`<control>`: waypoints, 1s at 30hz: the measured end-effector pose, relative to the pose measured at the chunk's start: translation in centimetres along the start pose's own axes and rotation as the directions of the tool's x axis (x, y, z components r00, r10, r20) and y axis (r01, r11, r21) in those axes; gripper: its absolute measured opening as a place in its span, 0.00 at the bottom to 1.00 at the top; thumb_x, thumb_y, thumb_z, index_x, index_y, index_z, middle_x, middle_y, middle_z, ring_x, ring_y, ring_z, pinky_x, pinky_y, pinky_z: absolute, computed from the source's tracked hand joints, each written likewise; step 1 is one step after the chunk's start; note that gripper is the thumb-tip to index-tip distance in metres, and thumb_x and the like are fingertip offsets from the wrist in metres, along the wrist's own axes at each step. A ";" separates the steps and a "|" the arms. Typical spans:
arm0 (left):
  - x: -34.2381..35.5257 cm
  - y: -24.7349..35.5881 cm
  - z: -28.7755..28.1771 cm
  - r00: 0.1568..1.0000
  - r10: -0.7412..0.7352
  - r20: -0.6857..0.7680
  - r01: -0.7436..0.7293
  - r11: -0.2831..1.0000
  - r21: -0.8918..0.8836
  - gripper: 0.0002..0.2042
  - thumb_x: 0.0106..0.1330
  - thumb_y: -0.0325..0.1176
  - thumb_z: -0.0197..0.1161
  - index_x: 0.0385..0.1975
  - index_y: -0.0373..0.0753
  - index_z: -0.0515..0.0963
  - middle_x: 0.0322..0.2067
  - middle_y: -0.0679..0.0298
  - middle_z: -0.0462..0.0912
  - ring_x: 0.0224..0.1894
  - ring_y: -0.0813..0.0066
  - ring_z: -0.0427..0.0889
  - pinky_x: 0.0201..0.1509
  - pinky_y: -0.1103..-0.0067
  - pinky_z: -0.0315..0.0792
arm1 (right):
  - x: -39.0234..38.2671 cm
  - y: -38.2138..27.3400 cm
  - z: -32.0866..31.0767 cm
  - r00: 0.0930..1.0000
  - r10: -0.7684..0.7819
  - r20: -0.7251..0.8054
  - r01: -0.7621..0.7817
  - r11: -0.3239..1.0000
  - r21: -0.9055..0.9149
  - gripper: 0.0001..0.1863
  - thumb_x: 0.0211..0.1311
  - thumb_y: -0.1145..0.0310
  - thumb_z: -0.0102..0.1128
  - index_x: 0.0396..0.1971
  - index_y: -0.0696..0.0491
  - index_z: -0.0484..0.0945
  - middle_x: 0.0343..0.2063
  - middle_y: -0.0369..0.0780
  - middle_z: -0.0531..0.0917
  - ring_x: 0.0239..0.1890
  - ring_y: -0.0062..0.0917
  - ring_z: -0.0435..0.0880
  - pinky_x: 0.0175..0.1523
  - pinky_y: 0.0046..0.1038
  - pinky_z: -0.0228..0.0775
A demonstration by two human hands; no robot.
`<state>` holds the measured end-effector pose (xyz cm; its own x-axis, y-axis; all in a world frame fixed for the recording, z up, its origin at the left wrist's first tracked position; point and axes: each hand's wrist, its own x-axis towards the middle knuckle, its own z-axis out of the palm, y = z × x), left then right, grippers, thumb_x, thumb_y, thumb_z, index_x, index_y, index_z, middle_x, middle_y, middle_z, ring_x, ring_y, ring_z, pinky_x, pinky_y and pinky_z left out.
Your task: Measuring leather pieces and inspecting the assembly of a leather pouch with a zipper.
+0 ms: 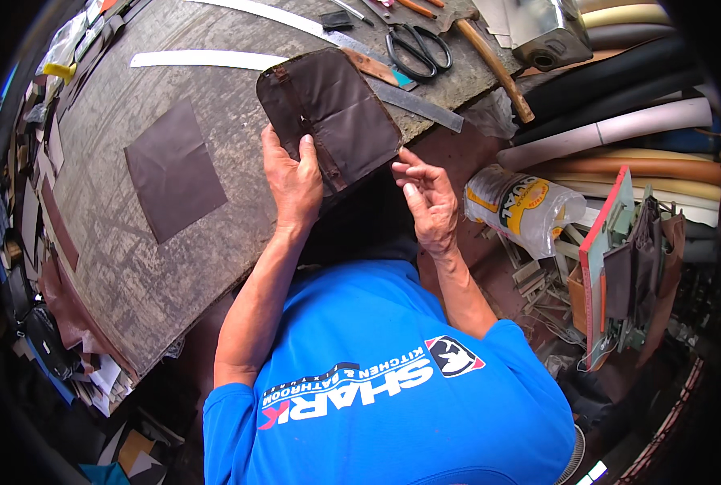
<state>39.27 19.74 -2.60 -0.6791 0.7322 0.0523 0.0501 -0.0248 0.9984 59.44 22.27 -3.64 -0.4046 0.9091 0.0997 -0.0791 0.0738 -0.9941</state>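
Note:
A dark brown panel with rounded top corners (352,105), leather-like, is held up tilted over the near edge of the workbench (239,218). A brown strip like a zipper (296,109) runs along its left part. My left hand (294,178) grips the panel's lower left, thumb lying on the front face and fingers behind. At its lower right corner is my right hand (431,202), fingers loosely curled and apart, the fingertips close to the edge or touching it. A flat dark brown four-sided piece (174,170) lies on the bench to the left.
Metal rulers (207,60), black-handled scissors (417,52) and a wooden-handled hammer (498,73) lie toward the back. A metal can (550,36) stands at the back right. Material rolls (619,133) and a clear plastic bag (522,202) are at right. Scraps (69,315) crowd the left edge.

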 end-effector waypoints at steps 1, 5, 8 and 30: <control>-0.1 -0.1 0.0 1.000 0.007 -0.006 -0.007 1.000 -0.005 0.16 0.66 0.20 0.54 0.53 0.33 0.67 0.46 0.58 0.77 0.50 0.71 0.76 0.59 0.75 0.66 | 0.3 -0.3 0.2 1.000 0.017 -0.004 -0.017 1.000 -0.015 0.13 0.64 0.79 0.51 0.48 0.57 0.69 0.60 0.48 0.72 0.58 0.26 0.75 0.58 0.26 0.69; -0.2 0.1 0.0 1.000 0.021 -0.002 -0.021 0.999 0.039 0.16 0.66 0.20 0.54 0.54 0.33 0.67 0.47 0.58 0.76 0.50 0.71 0.76 0.59 0.75 0.66 | -0.2 1.1 0.7 0.999 -0.007 0.044 0.019 0.959 -0.282 0.18 0.61 0.78 0.54 0.51 0.58 0.67 0.66 0.48 0.65 0.60 0.36 0.73 0.59 0.31 0.68; -0.1 0.0 0.0 1.000 0.007 -0.011 -0.007 1.000 0.006 0.17 0.66 0.20 0.54 0.54 0.33 0.67 0.47 0.58 0.77 0.50 0.71 0.76 0.59 0.75 0.66 | -1.0 0.9 2.2 0.977 -0.175 0.125 0.214 0.846 -0.488 0.19 0.59 0.79 0.53 0.52 0.58 0.67 0.67 0.53 0.61 0.66 0.45 0.66 0.66 0.36 0.62; 5.9 0.0 -3.0 0.979 0.201 0.031 -0.176 0.767 0.617 0.32 0.57 0.33 0.68 0.60 0.35 0.61 0.41 0.50 0.79 0.38 0.60 0.82 0.45 0.68 0.75 | -3.3 -0.7 6.2 0.865 -0.220 0.451 0.501 0.345 -0.793 0.14 0.58 0.78 0.55 0.45 0.58 0.73 0.62 0.45 0.71 0.59 0.41 0.73 0.60 0.40 0.65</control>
<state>33.07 21.99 -2.22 -0.6324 0.7329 0.2508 0.6104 0.2722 0.7439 55.17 16.70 -3.00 -0.7433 0.5851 0.3241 0.4927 0.8067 -0.3263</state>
